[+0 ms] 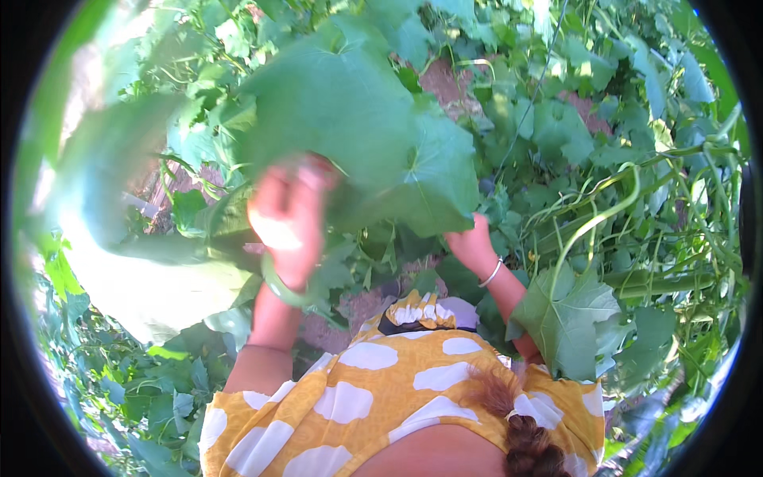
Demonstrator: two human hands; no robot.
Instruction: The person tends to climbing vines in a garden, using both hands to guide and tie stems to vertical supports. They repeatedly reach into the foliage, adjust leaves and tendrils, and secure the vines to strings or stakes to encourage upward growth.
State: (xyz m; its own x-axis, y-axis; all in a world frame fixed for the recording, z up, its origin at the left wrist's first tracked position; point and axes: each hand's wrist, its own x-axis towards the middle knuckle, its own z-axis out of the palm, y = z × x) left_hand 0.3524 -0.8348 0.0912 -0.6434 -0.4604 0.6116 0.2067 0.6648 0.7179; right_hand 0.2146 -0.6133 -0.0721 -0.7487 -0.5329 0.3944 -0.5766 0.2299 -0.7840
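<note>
My left hand, blurred and wearing a green bangle, is raised among large leaves with its fingers curled. A broad green leaf spreads just beyond it, also blurred; whether the fingers grip its stalk is hidden. My right hand, with a silver-coloured bangle at the wrist, is at the lower edge of another large leaf. That leaf covers the fingertips, so their hold cannot be seen. A lobed leaf overlaps my right forearm.
Dense vines surround me. Long tangled stems arch on the right, and a thin wire or cord runs down through the foliage. Brown soil shows in gaps. A sunlit, washed-out leaf lies left of my left arm.
</note>
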